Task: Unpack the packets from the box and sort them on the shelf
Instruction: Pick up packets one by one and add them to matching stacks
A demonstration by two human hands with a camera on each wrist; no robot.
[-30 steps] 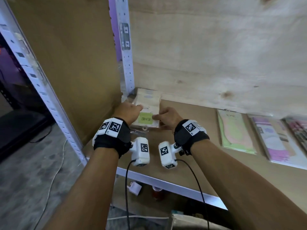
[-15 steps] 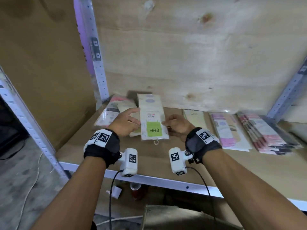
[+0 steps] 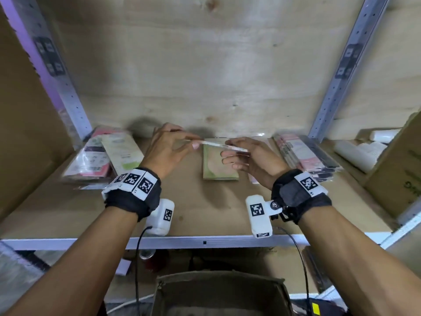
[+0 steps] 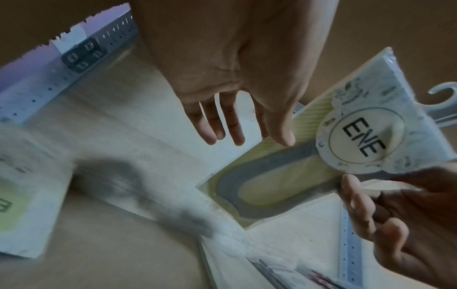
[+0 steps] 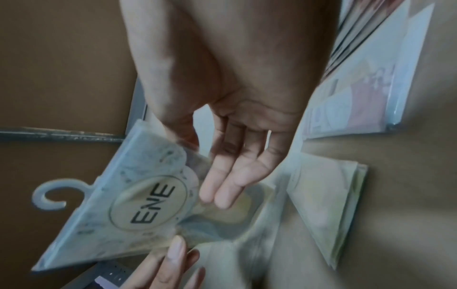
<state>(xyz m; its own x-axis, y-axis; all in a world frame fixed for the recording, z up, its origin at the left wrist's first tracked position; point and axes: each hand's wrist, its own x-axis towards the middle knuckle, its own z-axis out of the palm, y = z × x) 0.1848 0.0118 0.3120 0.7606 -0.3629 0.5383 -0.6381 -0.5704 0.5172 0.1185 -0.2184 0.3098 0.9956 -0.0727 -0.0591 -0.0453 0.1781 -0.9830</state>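
Both hands hold one flat ENE packet [image 3: 218, 144] in the air over the middle of the shelf [image 3: 205, 241], edge-on in the head view. My left hand [image 3: 193, 143] pinches its left end; my right hand [image 3: 230, 151] grips the right end, thumb on top and fingers beneath. The left wrist view shows the packet's round ENE label [image 4: 358, 140] and white hook, with my left thumb at its edge. In the right wrist view the same packet [image 5: 148, 205] hangs under my right fingers [image 5: 230, 185]. A stack of green packets [image 3: 219, 165] lies right below.
A pile of mixed packets [image 3: 102, 156] lies at the shelf's left end, and a fanned row of pink packets [image 3: 305, 153] at its right. An open cardboard box [image 3: 218, 293] stands below the shelf edge. Metal uprights [image 3: 61, 71] frame the bay; another box [image 3: 398, 174] stands far right.
The packet has left the pile at the left; both hands have lifted it and carried it right, over the green stack. The head view has swung right.
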